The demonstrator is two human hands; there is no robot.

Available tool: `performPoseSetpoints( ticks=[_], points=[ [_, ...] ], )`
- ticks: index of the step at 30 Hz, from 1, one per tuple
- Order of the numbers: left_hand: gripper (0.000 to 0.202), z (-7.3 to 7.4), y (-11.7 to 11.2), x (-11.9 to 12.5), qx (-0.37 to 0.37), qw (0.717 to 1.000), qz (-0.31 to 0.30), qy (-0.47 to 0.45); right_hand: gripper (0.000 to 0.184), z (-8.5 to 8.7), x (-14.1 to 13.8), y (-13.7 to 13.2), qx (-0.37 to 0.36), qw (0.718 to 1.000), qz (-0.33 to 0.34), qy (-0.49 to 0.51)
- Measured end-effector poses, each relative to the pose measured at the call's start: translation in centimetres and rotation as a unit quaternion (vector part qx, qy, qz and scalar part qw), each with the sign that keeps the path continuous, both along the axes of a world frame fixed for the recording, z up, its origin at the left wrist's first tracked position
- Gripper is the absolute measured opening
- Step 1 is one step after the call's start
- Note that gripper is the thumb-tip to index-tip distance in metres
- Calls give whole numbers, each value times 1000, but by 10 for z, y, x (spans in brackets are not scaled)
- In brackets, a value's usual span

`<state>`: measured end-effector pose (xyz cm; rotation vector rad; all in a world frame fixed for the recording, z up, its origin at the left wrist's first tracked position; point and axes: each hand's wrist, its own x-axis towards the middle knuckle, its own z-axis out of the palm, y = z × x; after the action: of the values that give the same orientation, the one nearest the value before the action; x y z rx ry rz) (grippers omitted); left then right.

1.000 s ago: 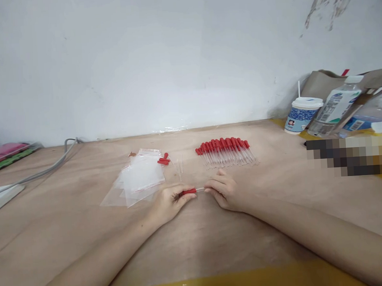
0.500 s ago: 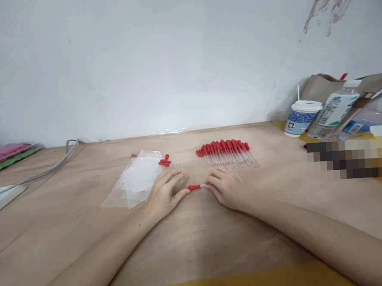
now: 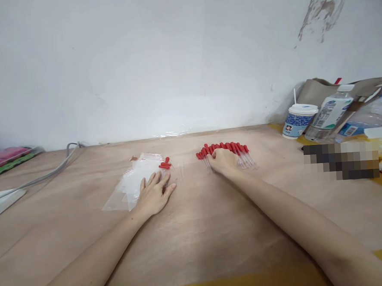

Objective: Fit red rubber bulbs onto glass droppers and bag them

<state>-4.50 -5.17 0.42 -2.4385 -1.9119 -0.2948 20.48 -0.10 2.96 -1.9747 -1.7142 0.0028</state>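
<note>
My left hand (image 3: 153,195) lies with its fingers spread at the right edge of a pile of clear plastic bags (image 3: 124,192), holding nothing. Just beyond its fingertips are a few loose red rubber bulbs (image 3: 165,164). Thin clear glass tubes (image 3: 181,171) lie to the right of those bulbs. My right hand (image 3: 223,160) reaches over a row of droppers (image 3: 245,152) with red bulbs and clear tubes. Its fingers are closed on a dropper (image 3: 207,148) near the left part of the row; the hand hides the middle tubes.
On the right stand a blue-and-white paper cup (image 3: 298,121), a plastic bottle (image 3: 333,110) and a grey-beige bag (image 3: 315,90). A grey cable (image 3: 61,166) runs to a white power strip (image 3: 7,201) at left. Behind the table rises a white wall (image 3: 173,62).
My right hand has carried the dropper forward to the row. My left hand has let go of the dropper's red bulb, moved left and spread its fingers.
</note>
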Motion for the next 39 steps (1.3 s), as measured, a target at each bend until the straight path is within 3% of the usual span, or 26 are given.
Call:
performPoseSetpoints(
  ticks=[6, 10, 12, 15, 18, 21, 24, 29, 33, 39],
  points=[
    [59, 0, -1, 0, 5, 1000, -1, -5, 36, -11, 1, 4, -4, 1000, -14, -19],
    [58, 1, -1, 1, 3, 1000, -2, -5, 33, -12, -2, -2, 84, 995, 19, -41],
    [57, 1, -1, 1, 5, 1000, -7, -5, 31, -13, -11, -8, 133, 987, 72, -55],
    [55, 1, -2, 1, 16, 1000, -16, -9, 30, -17, -29, -19, 149, 960, 222, -87],
    [52, 1, -2, 2, 26, 999, -24, -10, 48, -22, -44, -27, 116, 921, 348, -129],
    [50, 3, -4, 2, 26, 999, -26, -9, 60, -25, -49, -29, 43, 908, 396, -129],
    [49, 5, -7, 5, 15, 999, -32, -9, 57, -26, -45, -31, 19, 910, 402, -100],
    [49, 12, -21, 13, -23, 998, -59, -10, 44, -27, -28, -44, 50, 916, 391, -75],
    [49, 27, -29, 19, -46, 997, -63, -10, 32, -32, -11, -57, 87, 922, 370, -75],
    [42, 49, -4, 21, 12, 999, 6, -29, 27, -28, -12, -60, 125, 947, 281, -96]
  ],
)
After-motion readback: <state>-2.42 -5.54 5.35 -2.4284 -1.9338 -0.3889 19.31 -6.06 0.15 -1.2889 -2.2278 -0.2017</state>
